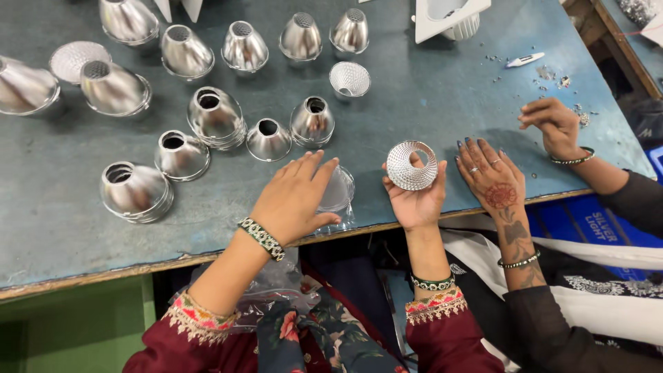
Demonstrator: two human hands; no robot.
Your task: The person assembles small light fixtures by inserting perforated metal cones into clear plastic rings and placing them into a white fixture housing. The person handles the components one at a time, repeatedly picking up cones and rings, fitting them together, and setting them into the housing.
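Observation:
My left hand (pixel 293 197) lies flat, fingers spread, on a clear plastic bag (pixel 336 193) at the table's near edge. My right hand (pixel 416 197) is palm up and holds a shiny faceted metal reflector cone (pixel 411 166), its small hole facing up. Both my wrists wear beaded bracelets over maroon sleeves. Several more silver reflector cones (pixel 216 117) stand across the blue-grey table (pixel 414 90) beyond my left hand.
Another person's two hands (pixel 494 178) (pixel 554 124) rest on the table right of mine, one with henna patterns. A white square fitting (pixel 449 15) sits at the back. A small white pen-like tool (pixel 525 60) and scattered small bits (pixel 552 76) lie at the far right.

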